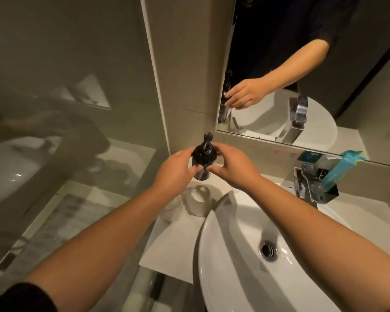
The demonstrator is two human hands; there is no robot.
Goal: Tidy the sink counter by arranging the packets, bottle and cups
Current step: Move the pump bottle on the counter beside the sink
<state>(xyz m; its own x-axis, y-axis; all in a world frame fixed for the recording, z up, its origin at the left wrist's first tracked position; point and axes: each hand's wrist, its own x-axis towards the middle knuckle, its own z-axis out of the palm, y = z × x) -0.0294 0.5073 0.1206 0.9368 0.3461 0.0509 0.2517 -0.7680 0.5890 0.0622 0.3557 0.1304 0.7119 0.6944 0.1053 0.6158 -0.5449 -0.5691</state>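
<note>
I am holding the dark bottle [202,158] upright at twelve o'clock in the back corner, my left hand [175,168] and right hand [231,166] both closing on its sides, equally near, above the two cups [195,200].

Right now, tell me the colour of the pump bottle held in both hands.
Black or very dark, pump head included; the pump bottle shows best in the head view.

Both bare forearms reach forward and converge at the middle. Left hand [175,168] curls in from the left, fingers wrapped round; right hand [231,166] closes in from the right, thumb forward, fingertips nearly meeting the left's.
</note>
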